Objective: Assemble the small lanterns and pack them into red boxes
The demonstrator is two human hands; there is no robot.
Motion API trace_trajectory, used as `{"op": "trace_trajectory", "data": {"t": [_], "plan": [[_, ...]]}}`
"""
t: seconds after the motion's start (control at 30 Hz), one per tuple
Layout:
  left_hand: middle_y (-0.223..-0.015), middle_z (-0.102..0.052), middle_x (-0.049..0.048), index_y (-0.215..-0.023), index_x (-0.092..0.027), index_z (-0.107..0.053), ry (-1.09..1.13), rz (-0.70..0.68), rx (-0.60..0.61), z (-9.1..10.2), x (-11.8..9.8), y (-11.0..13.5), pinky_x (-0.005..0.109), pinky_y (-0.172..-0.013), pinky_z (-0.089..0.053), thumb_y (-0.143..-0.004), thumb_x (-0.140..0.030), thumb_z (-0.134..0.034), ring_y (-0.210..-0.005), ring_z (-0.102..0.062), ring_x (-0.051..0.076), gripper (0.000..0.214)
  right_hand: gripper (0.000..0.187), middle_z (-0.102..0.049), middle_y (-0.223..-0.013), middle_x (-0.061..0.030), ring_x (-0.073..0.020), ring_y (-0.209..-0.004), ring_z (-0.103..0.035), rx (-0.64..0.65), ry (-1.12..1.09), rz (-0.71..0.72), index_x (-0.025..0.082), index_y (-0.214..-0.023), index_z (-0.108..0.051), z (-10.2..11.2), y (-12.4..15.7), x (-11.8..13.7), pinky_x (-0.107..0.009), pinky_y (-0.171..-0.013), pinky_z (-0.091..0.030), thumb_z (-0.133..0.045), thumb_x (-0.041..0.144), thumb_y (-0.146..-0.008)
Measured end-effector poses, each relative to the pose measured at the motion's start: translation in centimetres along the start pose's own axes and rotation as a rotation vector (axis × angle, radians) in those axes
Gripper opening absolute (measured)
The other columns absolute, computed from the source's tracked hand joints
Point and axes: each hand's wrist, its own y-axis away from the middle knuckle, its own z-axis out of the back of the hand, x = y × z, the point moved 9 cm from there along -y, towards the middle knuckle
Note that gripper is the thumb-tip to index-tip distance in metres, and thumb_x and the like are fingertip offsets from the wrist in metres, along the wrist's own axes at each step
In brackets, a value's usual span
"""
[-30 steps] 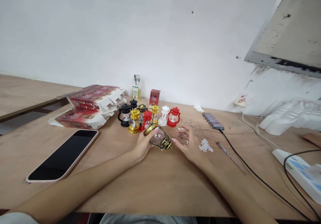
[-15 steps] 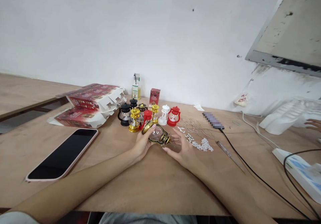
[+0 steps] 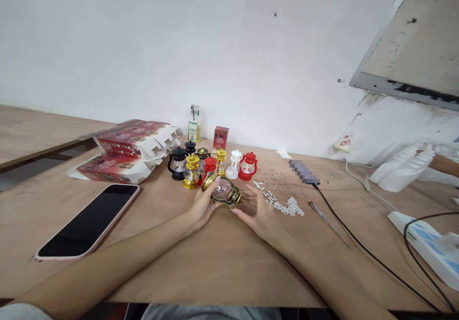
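Note:
My left hand (image 3: 205,204) is wrapped round the base of a small bronze-and-black lantern (image 3: 224,191), which lies tilted on its side with its clear globe showing and its top towards the right. Close to the lantern's top is my right hand (image 3: 260,212), its fingers curved but apart. Whether a thin wire lies between those fingers I cannot tell. Just behind the hands stand several upright lanterns: black (image 3: 178,164), gold (image 3: 192,172), white (image 3: 234,165) and red (image 3: 248,166). Right of my right hand lie small white plastic pieces (image 3: 292,208) and bent thin wires (image 3: 281,182).
A phone (image 3: 89,220) lies at left, before stacked red boxes (image 3: 132,141). A bottle (image 3: 194,128) and a red box (image 3: 220,139) stand by the wall. Rightward are a screwdriver (image 3: 328,222), a black cable (image 3: 369,248), a power strip (image 3: 425,246) and another person's hand (image 3: 439,161) by white bags (image 3: 401,169).
My hands and the lantern hold almost the same pose. At the far right, the other person's hand has moved left onto the white bags, and the view has shifted very slightly.

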Motion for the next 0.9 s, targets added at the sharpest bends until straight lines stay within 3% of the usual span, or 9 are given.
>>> {"op": "trace_trajectory", "data": {"t": [0.27,0.6,0.9], "plan": [[-0.094,-0.072,0.0095,-0.094,-0.014,-0.064,0.033,0.047,-0.011,0.0,0.3,-0.1,0.028,-0.063,-0.058,-0.079,-0.028,-0.067,-0.072,-0.068,0.018,0.021,0.073,-0.062,-0.116,-0.0139,-0.0242,-0.105,-0.063,0.010,-0.003,0.037,0.019,-0.136,-0.031,0.0,0.0,0.1,-0.042,-0.093,-0.054,-0.070,0.036,-0.076],[-0.093,-0.072,0.0098,-0.095,-0.014,-0.064,0.023,0.042,-0.001,0.1,0.4,-0.2,0.028,-0.065,-0.059,-0.079,-0.029,-0.067,-0.074,-0.069,0.019,0.023,0.069,-0.058,-0.123,-0.0151,-0.0237,-0.111,-0.061,0.012,0.013,0.109,0.019,-0.136,-0.030,-0.1,0.1,0.5,-0.041,-0.095,-0.052,-0.067,0.032,-0.079],[-0.093,-0.072,0.0093,-0.094,-0.014,-0.064,0.004,0.039,0.002,0.0,0.3,-0.2,0.030,-0.065,-0.059,-0.081,-0.027,-0.064,-0.075,-0.069,0.019,0.019,0.051,-0.064,-0.108,-0.0115,-0.0236,-0.100,-0.064,0.001,0.104,0.181,0.020,-0.125,-0.046,0.0,-0.1,1.5,-0.039,-0.087,-0.055,-0.065,0.034,-0.081]]}}
